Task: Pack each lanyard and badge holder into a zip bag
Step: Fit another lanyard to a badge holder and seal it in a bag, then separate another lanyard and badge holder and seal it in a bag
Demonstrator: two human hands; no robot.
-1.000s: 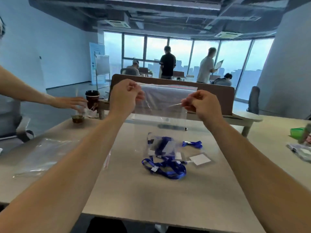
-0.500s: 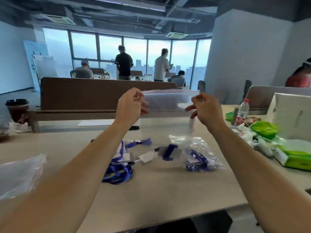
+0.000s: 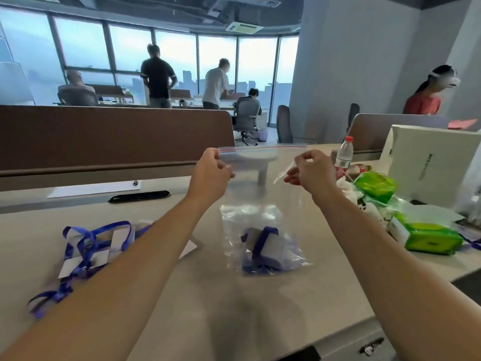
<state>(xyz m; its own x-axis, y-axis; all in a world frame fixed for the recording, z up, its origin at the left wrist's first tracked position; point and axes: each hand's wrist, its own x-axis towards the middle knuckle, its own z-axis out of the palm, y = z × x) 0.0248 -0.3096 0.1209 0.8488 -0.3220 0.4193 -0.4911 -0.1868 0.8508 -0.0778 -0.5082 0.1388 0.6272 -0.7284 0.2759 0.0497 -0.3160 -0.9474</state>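
Pale desktop (image 3: 234,321) holds the tangled lanyards (image 3: 86,243) well left of the zip bag (image 3: 256,155), which the left hand (image 3: 212,169) and right hand (image 3: 311,170) pinch aloft by its top corners, so the thin film may slip their grip, or one lanyard could drag others along.

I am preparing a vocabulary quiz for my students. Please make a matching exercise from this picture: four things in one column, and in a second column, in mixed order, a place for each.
Things
1. empty bag
2. packed bag
3. lanyards
4. bottle

Places
A. loose on the table, far left
B. pinched at the top by the left hand and right hand
C. upright, left of the white box
D. lying on the table, in the middle

Pairs: 1-B, 2-D, 3-A, 4-C.
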